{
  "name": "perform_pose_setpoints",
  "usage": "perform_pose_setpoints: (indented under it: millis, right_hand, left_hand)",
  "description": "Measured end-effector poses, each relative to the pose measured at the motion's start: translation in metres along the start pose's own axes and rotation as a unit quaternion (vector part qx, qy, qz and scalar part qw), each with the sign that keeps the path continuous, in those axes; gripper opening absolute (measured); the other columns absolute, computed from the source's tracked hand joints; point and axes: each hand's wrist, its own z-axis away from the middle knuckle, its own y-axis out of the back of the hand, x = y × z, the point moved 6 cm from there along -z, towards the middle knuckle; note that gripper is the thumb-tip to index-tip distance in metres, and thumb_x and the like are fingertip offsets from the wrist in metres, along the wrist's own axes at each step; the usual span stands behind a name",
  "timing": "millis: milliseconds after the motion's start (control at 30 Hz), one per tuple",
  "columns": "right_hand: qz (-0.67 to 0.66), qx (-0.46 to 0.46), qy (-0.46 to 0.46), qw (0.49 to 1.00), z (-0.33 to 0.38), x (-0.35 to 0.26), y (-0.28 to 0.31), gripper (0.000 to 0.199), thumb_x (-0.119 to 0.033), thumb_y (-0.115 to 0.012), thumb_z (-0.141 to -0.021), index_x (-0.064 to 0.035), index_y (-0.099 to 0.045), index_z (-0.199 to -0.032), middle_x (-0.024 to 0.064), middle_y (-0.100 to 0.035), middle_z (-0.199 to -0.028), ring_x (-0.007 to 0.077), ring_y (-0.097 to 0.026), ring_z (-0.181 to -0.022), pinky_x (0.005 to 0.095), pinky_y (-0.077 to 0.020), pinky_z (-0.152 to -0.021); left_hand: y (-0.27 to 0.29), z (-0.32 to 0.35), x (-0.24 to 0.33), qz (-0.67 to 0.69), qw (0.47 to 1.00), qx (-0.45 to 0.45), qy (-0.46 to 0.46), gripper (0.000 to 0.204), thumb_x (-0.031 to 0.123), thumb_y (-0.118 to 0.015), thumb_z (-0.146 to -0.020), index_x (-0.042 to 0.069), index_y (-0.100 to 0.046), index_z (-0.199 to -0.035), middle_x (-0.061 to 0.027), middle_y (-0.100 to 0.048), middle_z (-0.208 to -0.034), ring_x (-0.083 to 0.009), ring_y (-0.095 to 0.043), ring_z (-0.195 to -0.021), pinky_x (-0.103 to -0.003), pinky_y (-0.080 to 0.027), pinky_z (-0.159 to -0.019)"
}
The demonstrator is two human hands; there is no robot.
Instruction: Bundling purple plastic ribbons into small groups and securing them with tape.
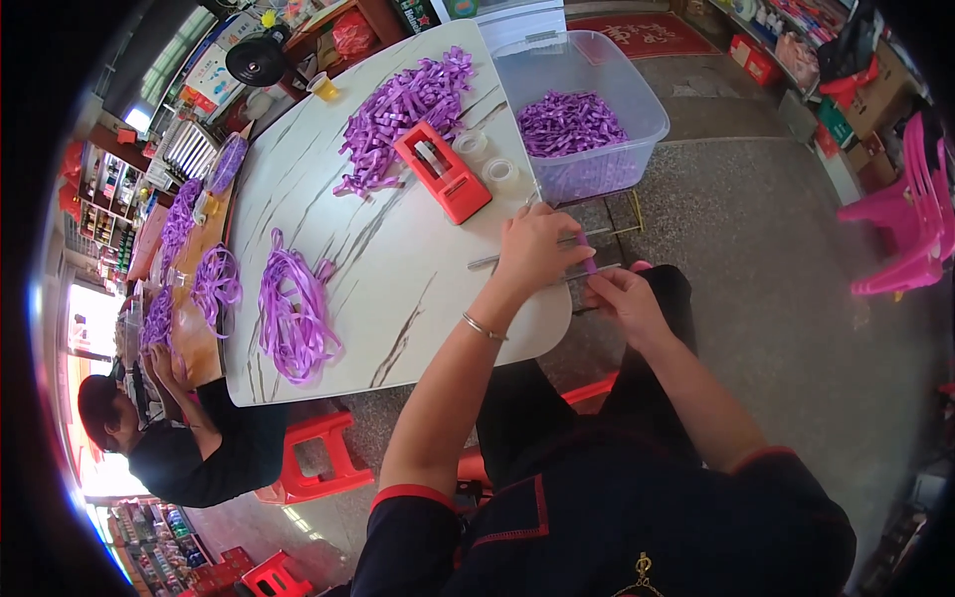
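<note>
At the table's right edge, a short strip of purple ribbon (586,255) is stretched across two thin metal rods (483,263) that jut out past the edge. My left hand (538,245) is closed over the rods, its thumb and fingertips at the ribbon's upper part. Lower down, my right hand (629,300) pinches the ribbon's near end beside the nearer rod. My fingers partly hide the ribbon and the rods. A red tape dispenser (445,173) stands on the table beyond my left hand, with two rolls of clear tape (500,171) next to it.
A pile of purple ribbon pieces (418,104) covers the marble-patterned table's (388,289) far part; a loose ribbon bundle (295,313) lies left. A clear plastic bin (607,164) holds more pieces. A yellow-liquid cup (323,88) stands far left. Another person (189,438) works at left near red stools (323,463).
</note>
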Motion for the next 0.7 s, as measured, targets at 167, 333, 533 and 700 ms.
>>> perform_pose_setpoints:
  millis: [167,333,533,700]
  right_hand:
    - [0.009,0.006,0.015,1.0,-0.004,0.002,0.003,0.015,-0.022,-0.062,-0.081,-0.0082,-0.06,-0.086,-0.0017,-0.06,-0.073,0.0041,-0.053,-0.061,0.0164,-0.0356,-0.052]
    - [0.01,0.025,0.043,0.999,-0.009,0.003,0.011,0.013,-0.02,-0.062,-0.082,-0.0077,-0.059,-0.085,-0.003,-0.056,-0.07,0.002,-0.046,-0.055,0.0153,-0.0341,-0.049]
    - [0.022,0.021,0.039,0.999,-0.007,-0.004,0.004,0.011,-0.018,-0.062,-0.082,-0.008,-0.058,-0.083,-0.0038,-0.054,-0.068,0.0018,-0.047,-0.054,0.0152,-0.037,-0.049]
    - [0.094,-0.001,0.075,0.993,-0.013,-0.002,0.017,0.012,-0.017,-0.062,-0.082,-0.0076,-0.057,-0.088,-0.0004,-0.058,-0.075,0.0065,-0.054,-0.062,0.0187,-0.0436,-0.053]
  left_hand:
    - [0.017,0.043,0.034,0.194,0.97,0.079,0.12,0.021,0.018,-0.06,-0.08,0.004,-0.058,-0.095,-0.0053,-0.052,-0.069,-0.0165,-0.048,-0.061,-0.028,-0.038,-0.055]
    - [-0.037,0.092,0.065,0.572,0.781,0.004,0.249,0.036,0.021,-0.04,-0.093,0.003,-0.039,-0.125,0.0054,-0.038,-0.068,-0.0029,-0.034,-0.055,-0.017,-0.03,-0.048]
    - [-0.064,0.106,0.061,0.712,0.617,0.122,0.314,0.059,0.02,-0.04,-0.092,0.008,-0.008,-0.139,0.0028,-0.036,-0.064,-0.0046,-0.032,-0.053,-0.018,-0.027,-0.045]
    - [-0.067,0.094,0.058,0.816,0.463,0.129,0.323,0.031,0.014,-0.042,-0.085,0.011,-0.038,-0.115,0.0034,-0.036,-0.06,-0.005,-0.032,-0.048,-0.019,-0.024,-0.042]
